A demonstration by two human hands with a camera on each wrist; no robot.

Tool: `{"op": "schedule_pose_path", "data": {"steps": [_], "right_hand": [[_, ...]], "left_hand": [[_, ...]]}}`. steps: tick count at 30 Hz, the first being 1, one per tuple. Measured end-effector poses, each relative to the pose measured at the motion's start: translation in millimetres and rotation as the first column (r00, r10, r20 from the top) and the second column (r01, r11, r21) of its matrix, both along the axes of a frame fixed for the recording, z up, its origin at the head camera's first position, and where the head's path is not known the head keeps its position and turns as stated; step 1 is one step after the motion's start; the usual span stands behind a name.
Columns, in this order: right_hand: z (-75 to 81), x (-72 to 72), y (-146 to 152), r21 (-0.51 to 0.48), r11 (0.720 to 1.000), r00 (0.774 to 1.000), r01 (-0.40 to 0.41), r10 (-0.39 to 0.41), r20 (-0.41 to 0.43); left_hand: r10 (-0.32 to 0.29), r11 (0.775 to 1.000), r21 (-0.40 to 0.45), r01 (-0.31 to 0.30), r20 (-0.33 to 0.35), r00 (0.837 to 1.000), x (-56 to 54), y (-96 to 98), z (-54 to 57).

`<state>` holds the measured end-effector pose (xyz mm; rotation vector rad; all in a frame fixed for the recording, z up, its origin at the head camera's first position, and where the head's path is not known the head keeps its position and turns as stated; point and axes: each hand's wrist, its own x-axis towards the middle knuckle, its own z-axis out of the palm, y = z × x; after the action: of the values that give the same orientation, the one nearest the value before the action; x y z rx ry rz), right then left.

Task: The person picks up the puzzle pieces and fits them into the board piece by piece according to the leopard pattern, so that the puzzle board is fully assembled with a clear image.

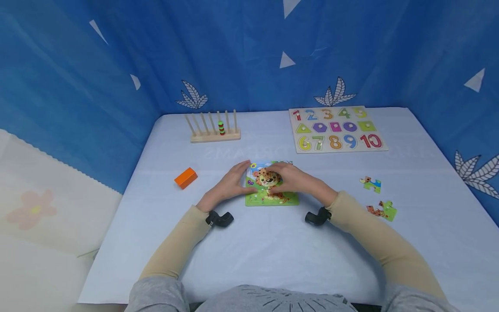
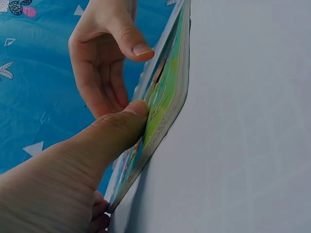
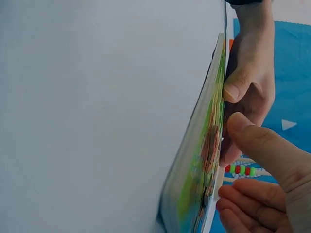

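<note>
loosely spread, left hand (image 1: 233, 181) touches the leopard puzzle (image 1: 269, 180); relaxed right hand (image 1: 299, 178) perhaps does too, fingertips partly hidden from above.

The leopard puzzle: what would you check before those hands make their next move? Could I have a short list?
1. Leopard puzzle resting on the table: ok.
2. Left hand at the puzzle's left edge: ok.
3. Right hand free: ok, nothing shows between thumb and fingers.
4. Loose pieces fitted: not ok, they lie off to the right.
5. Fitted pieces all flush: cannot tell, hands cover part.
6. Orange block out of the way: ok.
</note>
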<state>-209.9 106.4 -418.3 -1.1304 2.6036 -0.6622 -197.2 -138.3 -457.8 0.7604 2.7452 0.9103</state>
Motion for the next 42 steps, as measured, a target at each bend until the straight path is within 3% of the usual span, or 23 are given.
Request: {"op": "schedule_pose_path", "data": {"steps": [9, 17, 21, 24, 28, 32, 39, 42], "right_hand": [[-4.6, 2.2, 6.9, -0.03, 0.999, 0.999, -0.023, 0.022, -0.039], [-3.1, 3.6, 6.2, 0.011, 1.0, 0.999, 0.03, -0.03, -0.012], [7.8, 0.9, 23.0, -0.086, 0.994, 0.998, 0.065, -0.063, 0.023], [21.5, -1.6, 52.9, -0.158, 0.977, 0.99, 0.141, -0.134, 0.054], [35.1, -0.3, 110.4, -0.152, 0.943, 0.954, 0.298, -0.287, 0.088], [36.9, 10.8, 171.2, -0.087, 0.904, 0.908, 0.419, -0.413, 0.076], [14.5, 38.9, 231.4, 0.067, 0.838, 0.834, 0.542, -0.546, 0.08], [4.3, 43.9, 242.6, 0.09, 0.822, 0.82, 0.563, -0.569, 0.067]], "left_hand": [[-0.013, 1.0, 0.011, 0.013, -0.006, 1.0, -1.0, 4.1, -0.8], [-0.013, 1.0, 0.01, 0.013, -0.013, 1.0, -1.5, 7.1, -1.7], [-0.011, 1.0, 0.0, 0.011, -0.011, 1.0, -0.8, 8.7, -1.7], [-0.008, 1.0, -0.007, 0.008, -0.013, 1.0, -0.6, 9.2, -1.9], [0.0, 1.0, -0.002, -0.001, -0.015, 1.0, 0.1, 7.7, -1.4], [0.002, 1.0, 0.004, -0.002, -0.013, 1.0, 0.9, 5.1, 0.1], [0.002, 1.0, -0.003, -0.002, -0.005, 1.0, 1.4, 1.5, 2.1], [0.005, 1.0, 0.006, -0.005, 0.0, 1.0, 1.3, 0.9, 1.4]]}}
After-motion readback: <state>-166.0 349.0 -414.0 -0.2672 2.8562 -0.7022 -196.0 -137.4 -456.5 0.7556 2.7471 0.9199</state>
